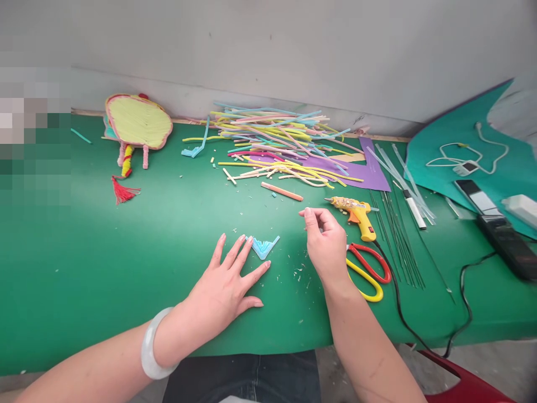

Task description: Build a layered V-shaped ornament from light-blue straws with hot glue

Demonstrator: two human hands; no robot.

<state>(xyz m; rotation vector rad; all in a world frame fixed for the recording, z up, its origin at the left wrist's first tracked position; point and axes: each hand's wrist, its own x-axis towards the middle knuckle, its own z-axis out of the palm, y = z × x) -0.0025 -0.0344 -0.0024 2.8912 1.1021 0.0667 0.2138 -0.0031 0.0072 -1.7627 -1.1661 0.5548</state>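
Observation:
My left hand (229, 282) lies flat on the green table (126, 252) with fingers spread, its fingertips touching a small blue V-shaped piece (264, 246) made of glued strips. My right hand (325, 243) hovers to the right of that piece, its fingers curled together in a pinch; what they hold, if anything, is too small to make out. A yellow glue gun (356, 214) lies just beyond the right hand, and red-and-yellow scissors (369, 271) lie beside its wrist. A white bangle (153, 344) is on my left wrist.
A heap of coloured strips (277, 143) covers the far middle, partly on a purple sheet (373, 173). A finished yellow fan with a red tassel (136, 126) lies far left. Thin green wires (398, 235), glue sticks, a teal sheet (461, 129), a phone and a power strip (507, 243) fill the right.

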